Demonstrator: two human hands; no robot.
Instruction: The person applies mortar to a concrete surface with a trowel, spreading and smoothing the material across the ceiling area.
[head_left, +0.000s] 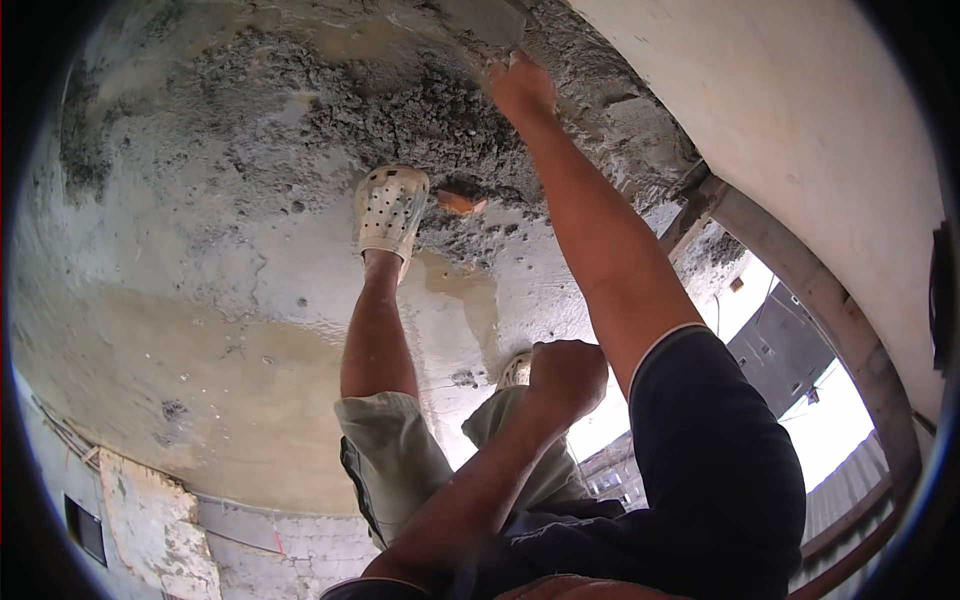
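My right hand [522, 90] is stretched out at the top, fingers closed on a flat grey trowel [494, 22] over rough wet mortar [330, 110]. My left hand [570, 375] is curled into a fist beside my right arm, close to my legs; whatever it may hold is hidden. My foot in a pale perforated clog [390, 210] stands at the edge of the mortar, with an orange brick piece [460, 203] just beside it. The other clog [515, 370] is partly hidden behind my left hand.
A smoother wet concrete surface [190, 300] spreads to the left. A pale wall [800, 100] runs along the right. A curved concrete edge [800, 260] borders a bright opening with buildings and corrugated sheet [840, 500]. A peeling wall [145, 510] with a dark window is at lower left.
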